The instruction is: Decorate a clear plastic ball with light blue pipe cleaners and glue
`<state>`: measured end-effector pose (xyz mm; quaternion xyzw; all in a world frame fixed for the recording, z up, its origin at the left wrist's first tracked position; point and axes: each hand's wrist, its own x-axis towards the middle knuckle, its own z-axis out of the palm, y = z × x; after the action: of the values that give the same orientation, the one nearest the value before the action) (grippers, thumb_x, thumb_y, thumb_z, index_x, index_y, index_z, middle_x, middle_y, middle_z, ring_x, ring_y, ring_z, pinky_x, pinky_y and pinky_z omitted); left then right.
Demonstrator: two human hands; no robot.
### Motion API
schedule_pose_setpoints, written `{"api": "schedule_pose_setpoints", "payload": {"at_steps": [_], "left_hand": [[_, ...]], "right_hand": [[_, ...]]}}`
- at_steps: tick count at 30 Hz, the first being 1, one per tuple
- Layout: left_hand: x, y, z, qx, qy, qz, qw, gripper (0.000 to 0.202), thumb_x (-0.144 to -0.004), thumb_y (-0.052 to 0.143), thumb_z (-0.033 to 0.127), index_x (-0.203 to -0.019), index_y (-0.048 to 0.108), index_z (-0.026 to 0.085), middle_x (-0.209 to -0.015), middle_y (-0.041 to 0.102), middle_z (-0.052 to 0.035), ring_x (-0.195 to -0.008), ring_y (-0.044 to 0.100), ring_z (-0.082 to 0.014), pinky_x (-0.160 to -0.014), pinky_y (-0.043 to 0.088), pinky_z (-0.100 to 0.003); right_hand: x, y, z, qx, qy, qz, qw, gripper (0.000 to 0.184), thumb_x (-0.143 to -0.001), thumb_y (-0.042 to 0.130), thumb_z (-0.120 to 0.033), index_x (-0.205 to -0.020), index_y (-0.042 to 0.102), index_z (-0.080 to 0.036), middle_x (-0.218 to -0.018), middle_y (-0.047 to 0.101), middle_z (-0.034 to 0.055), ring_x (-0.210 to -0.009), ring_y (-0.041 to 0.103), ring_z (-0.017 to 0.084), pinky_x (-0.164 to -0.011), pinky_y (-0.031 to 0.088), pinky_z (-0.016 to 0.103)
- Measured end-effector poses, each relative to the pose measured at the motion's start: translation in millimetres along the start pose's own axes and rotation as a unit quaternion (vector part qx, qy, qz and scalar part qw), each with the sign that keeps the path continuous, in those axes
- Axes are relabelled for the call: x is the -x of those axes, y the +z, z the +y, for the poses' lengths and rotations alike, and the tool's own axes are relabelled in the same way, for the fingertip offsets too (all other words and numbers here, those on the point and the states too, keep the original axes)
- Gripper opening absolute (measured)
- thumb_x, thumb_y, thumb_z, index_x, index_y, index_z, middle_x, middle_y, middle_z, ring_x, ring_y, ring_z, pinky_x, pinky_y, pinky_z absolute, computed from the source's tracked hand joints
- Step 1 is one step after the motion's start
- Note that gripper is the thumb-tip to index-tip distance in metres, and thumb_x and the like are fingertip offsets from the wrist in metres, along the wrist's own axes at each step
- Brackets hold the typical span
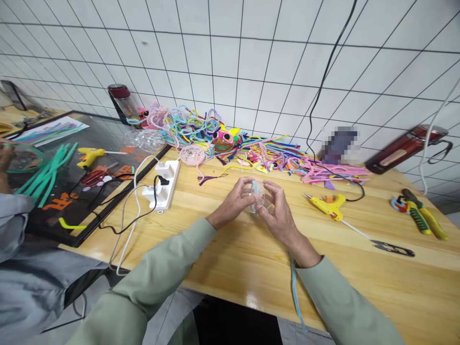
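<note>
Over the wooden table, a small clear plastic round piece (261, 189) is held between my two hands. A light blue pipe cleaner (254, 186) lies against it, partly hidden by fingers. My left hand (235, 202) is closed on the piece's left side. On its right side, my right hand (281, 215) grips it with thumb and curled fingers. A light blue fuzzy strand (296, 292) hangs below my right wrist, down past the table's front edge; whether it joins the piece cannot be seen.
A pile of coloured pipe cleaners (187, 127) lines the wall. Right are a yellow glue gun (332, 206), thread snips (393, 248), pliers (419, 215) and a red flask (406, 148). Left are a power strip (168, 187), cables and another person's hand (5, 158) beside green pipe cleaners (50, 175).
</note>
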<state>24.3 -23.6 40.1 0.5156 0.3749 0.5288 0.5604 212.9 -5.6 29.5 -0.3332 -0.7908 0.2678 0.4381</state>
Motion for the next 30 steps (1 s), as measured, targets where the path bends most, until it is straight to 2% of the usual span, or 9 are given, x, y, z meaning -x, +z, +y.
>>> {"api": "schedule_pose_setpoints", "payload": {"at_steps": [6, 11, 16, 19, 21, 23, 26, 28, 30], "left_hand": [[-2.1, -0.8, -1.4, 0.024, 0.002, 0.001, 1.0, 0.075, -0.085, 0.083, 0.045, -0.146, 0.045, 0.024, -0.154, 0.054, -0.0147, -0.142, 0.057, -0.0329, -0.111, 0.05, -0.044], [-0.1, -0.3, 4.3, 0.025, -0.013, -0.02, 0.999, 0.071, -0.086, 0.082, 0.046, -0.146, 0.051, 0.025, -0.148, 0.061, -0.0124, -0.14, 0.059, -0.0339, -0.108, 0.052, -0.044], [0.0, 1.8, 4.6, 0.013, 0.007, -0.019, 1.0, 0.07, -0.087, 0.081, 0.044, -0.146, 0.05, 0.025, -0.153, 0.058, -0.0135, -0.139, 0.06, -0.0332, -0.104, 0.055, -0.042], [-0.2, 2.8, 3.2, -0.004, 0.02, 0.002, 1.0, 0.07, -0.085, 0.08, 0.043, -0.146, 0.051, 0.023, -0.15, 0.058, -0.015, -0.138, 0.06, -0.0335, -0.106, 0.055, -0.043], [-0.1, 1.2, 2.6, -0.04, 0.034, 0.03, 0.998, 0.072, -0.085, 0.078, 0.043, -0.148, 0.049, 0.021, -0.151, 0.057, -0.016, -0.138, 0.06, -0.0336, -0.106, 0.056, -0.045], [-1.3, -3.1, 1.9, -0.104, 0.066, 0.063, 0.99, 0.074, -0.086, 0.077, 0.044, -0.149, 0.047, 0.021, -0.156, 0.051, -0.0169, -0.142, 0.057, -0.034, -0.108, 0.056, -0.047], [-5.1, -10.5, 0.7, -0.244, 0.127, 0.088, 0.957, 0.069, -0.086, 0.077, 0.044, -0.146, 0.052, 0.024, -0.158, 0.049, -0.0144, -0.148, 0.05, -0.0341, -0.115, 0.052, -0.051], [-6.2, -12.4, 0.1, -0.296, 0.153, 0.075, 0.94, 0.067, -0.087, 0.076, 0.047, -0.146, 0.052, 0.025, -0.157, 0.051, -0.0139, -0.149, 0.049, -0.0341, -0.119, 0.05, -0.053], [-5.9, -11.0, -0.3, -0.329, 0.181, 0.061, 0.925, 0.065, -0.089, 0.074, 0.048, -0.145, 0.053, 0.024, -0.155, 0.054, -0.0145, -0.149, 0.049, -0.034, -0.123, 0.046, -0.056]], "right_hand": [[0.0, 0.8, -0.1, 0.0, 0.001, 0.013, 1.0, 0.058, -0.099, 0.067, -0.046, -0.148, 0.042, -0.027, -0.158, 0.048, 0.019, -0.152, 0.048, 0.034, -0.117, 0.053, 0.062], [2.3, -0.8, 0.0, 0.006, 0.003, 0.016, 1.0, 0.059, -0.098, 0.067, -0.045, -0.148, 0.042, -0.027, -0.159, 0.048, 0.0188, -0.152, 0.048, 0.035, -0.116, 0.053, 0.063], [-1.3, -2.7, -1.4, 0.01, -0.015, 0.022, 1.0, 0.06, -0.097, 0.068, -0.044, -0.149, 0.042, -0.027, -0.159, 0.05, 0.0187, -0.151, 0.049, 0.035, -0.117, 0.052, 0.062], [-6.4, -4.7, -9.6, 0.017, -0.001, 0.012, 1.0, 0.061, -0.095, 0.071, -0.046, -0.147, 0.046, -0.026, -0.158, 0.053, 0.0184, -0.152, 0.049, 0.035, -0.123, 0.045, 0.063], [-5.5, -9.8, -16.7, 0.014, 0.041, 0.009, 0.999, 0.065, -0.091, 0.075, -0.052, -0.144, 0.05, -0.025, -0.158, 0.054, 0.018, -0.153, 0.048, 0.035, -0.126, 0.041, 0.062], [3.5, -21.2, -21.0, -0.027, 0.123, 0.036, 0.991, 0.064, -0.089, 0.075, -0.058, -0.14, 0.055, -0.024, -0.153, 0.06, 0.0178, -0.147, 0.056, 0.034, -0.119, 0.05, 0.059], [35.1, -54.6, -19.6, -0.077, 0.262, 0.089, 0.958, 0.046, -0.097, 0.061, -0.064, -0.117, 0.066, -0.023, -0.117, 0.079, 0.0146, -0.107, 0.078, 0.031, -0.086, 0.066, 0.048], [61.7, -86.6, -14.0, -0.024, 0.301, 0.128, 0.945, 0.043, -0.097, 0.059, -0.065, -0.095, 0.067, -0.023, -0.091, 0.08, 0.0111, -0.082, 0.078, 0.028, -0.067, 0.064, 0.041], [82.6, -121.2, -4.3, 0.027, 0.306, 0.161, 0.938, 0.043, -0.096, 0.058, -0.063, -0.08, 0.061, -0.023, -0.073, 0.073, 0.0077, -0.067, 0.072, 0.025, -0.059, 0.06, 0.038]]}}
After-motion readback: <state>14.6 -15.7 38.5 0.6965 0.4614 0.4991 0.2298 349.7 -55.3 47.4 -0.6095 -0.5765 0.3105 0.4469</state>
